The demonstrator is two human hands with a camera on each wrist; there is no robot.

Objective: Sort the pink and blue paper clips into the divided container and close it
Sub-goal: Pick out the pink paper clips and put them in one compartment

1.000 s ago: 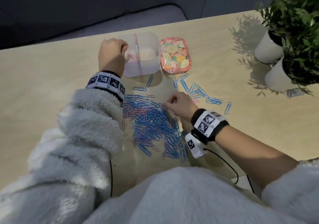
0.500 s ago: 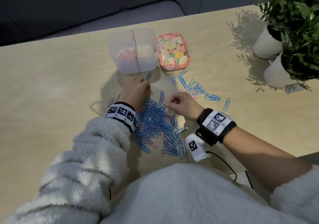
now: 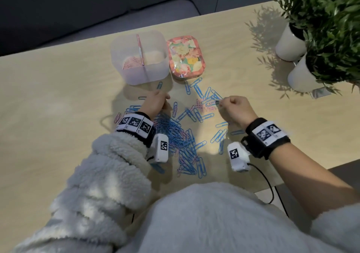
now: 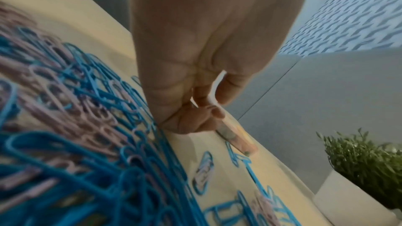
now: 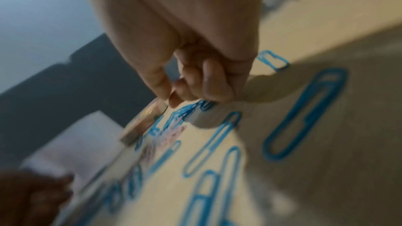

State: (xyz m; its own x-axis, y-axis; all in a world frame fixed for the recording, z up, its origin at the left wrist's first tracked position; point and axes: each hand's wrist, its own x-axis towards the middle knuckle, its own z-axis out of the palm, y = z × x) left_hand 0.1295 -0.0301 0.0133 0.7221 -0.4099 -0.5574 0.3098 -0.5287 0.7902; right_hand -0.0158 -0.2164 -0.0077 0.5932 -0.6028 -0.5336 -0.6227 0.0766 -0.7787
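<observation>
A clear divided container (image 3: 139,57) stands open at the back, with pink clips (image 3: 132,63) in its left compartment. Its floral lid (image 3: 186,57) lies just to the right. A heap of blue and pink paper clips (image 3: 175,134) covers the table's middle, and loose blue clips (image 3: 204,95) spread toward the lid. My left hand (image 3: 165,99) sits at the heap's far edge with its fingers curled down (image 4: 213,107); whether it holds anything is hidden. My right hand (image 3: 220,102) pinches a paper clip among the loose ones with thumb and forefinger (image 5: 172,100).
Two white pots (image 3: 290,44) (image 3: 303,75) with green plants stand at the right. The table's near edge (image 3: 341,165) cuts in at the front right. A black cable (image 3: 268,186) hangs from my right wrist camera.
My left hand came back from the container to the heap. My right hand moved right, from the heap to the loose clips near the lid.
</observation>
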